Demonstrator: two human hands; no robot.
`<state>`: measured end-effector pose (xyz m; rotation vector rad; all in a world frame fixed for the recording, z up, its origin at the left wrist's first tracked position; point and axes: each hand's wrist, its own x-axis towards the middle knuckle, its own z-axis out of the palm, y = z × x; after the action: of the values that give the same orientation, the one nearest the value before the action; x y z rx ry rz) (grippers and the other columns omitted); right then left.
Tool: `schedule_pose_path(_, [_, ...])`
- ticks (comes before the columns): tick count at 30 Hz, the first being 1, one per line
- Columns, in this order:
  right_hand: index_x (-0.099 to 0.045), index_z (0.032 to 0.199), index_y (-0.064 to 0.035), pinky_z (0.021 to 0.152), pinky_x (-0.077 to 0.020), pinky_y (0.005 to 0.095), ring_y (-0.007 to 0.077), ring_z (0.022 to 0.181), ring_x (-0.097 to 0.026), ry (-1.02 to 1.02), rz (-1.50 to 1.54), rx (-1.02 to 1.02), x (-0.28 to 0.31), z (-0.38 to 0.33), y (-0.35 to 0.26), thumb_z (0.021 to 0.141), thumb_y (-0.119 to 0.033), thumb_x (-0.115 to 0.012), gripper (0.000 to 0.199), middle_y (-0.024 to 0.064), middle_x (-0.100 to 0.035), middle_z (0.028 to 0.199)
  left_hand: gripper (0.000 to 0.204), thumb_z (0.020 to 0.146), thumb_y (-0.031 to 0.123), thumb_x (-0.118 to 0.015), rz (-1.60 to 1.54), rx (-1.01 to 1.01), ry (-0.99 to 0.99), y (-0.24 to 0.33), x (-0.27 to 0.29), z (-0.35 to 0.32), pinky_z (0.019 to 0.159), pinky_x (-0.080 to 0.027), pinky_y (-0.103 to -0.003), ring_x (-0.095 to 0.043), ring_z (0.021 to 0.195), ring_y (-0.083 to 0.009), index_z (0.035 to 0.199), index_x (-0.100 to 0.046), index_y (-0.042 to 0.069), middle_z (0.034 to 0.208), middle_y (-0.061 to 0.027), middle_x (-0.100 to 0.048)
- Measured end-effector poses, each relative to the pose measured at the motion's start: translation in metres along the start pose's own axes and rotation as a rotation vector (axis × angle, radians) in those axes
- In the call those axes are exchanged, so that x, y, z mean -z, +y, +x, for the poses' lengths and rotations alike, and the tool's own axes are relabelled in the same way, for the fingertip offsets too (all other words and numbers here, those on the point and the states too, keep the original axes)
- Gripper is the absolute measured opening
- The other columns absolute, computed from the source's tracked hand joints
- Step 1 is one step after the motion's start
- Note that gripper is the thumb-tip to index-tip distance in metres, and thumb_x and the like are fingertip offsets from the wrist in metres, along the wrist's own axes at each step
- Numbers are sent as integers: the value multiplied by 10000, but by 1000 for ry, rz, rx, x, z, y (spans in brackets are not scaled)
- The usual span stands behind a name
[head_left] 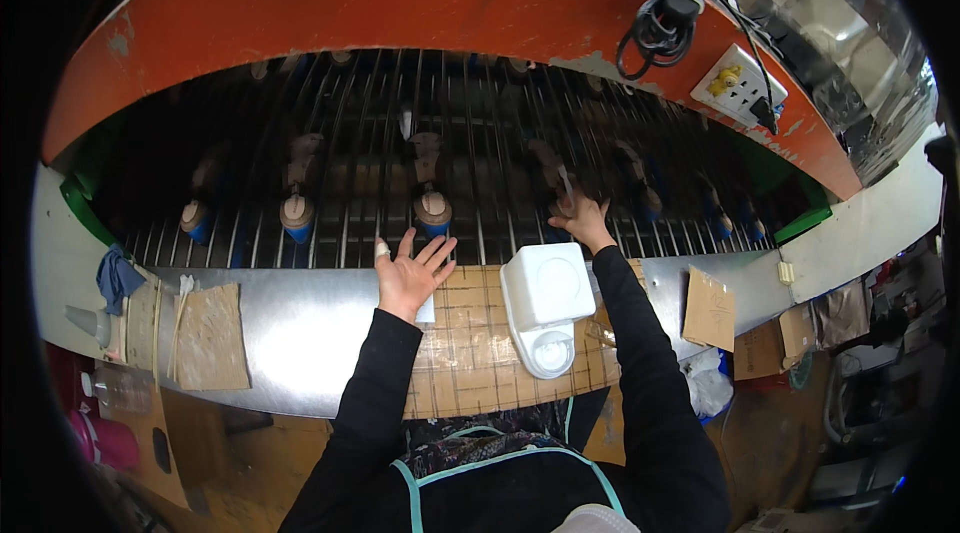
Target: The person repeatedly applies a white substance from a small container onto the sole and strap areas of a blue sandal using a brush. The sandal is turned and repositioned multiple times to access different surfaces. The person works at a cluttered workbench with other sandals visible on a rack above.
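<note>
No lettering, number or sign can be read; any faint marks on the brown cardboard piece (708, 311) at the right of the tabletop (290, 323) are too small to decipher.

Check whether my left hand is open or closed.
Open: your left hand shows its palm, with the fingers spread apart and nothing lying on it.

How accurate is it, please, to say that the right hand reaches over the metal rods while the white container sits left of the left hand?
Wrong on one point: in the head view, the white container sits right of the left hand. The rest holds.
</note>
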<state>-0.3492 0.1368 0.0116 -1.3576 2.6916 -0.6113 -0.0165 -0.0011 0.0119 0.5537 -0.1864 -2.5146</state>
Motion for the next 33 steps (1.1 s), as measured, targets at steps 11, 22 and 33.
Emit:
schedule_pose_path(11, [-507,1216,74,954,-483,374,369,1102,-613,67,222,-93,-5,-7,-9,620,-342,-888,821,246,-620,1190,507,961,526,-470,246,201,18,-2,4,7,787,-500,-382,-632,1076,-292,1106,-604,58,1109,-134,-650])
schedule_pose_path(22, [-567,1252,-1,836,-497,287,208,937,-635,121,867,-113,96,5,-36,819,-256,-711,523,122,-644,1074,501,962,478,-511,327,151,-192,1,1,7,841,-502,-361,-607,1128,-280,1225,-577,58,1200,-141,-621])
schedule_pose_path(33, [-413,1116,-88,832,-487,276,151,935,-599,107,1365,177,122,-214,-99,692,-341,-801,627,69,-593,979,781,868,356,-691,252,443,-710,-76,-24,-120,1045,-397,-604,-376,1362,-386,1480,-299,70,1455,-239,-391])
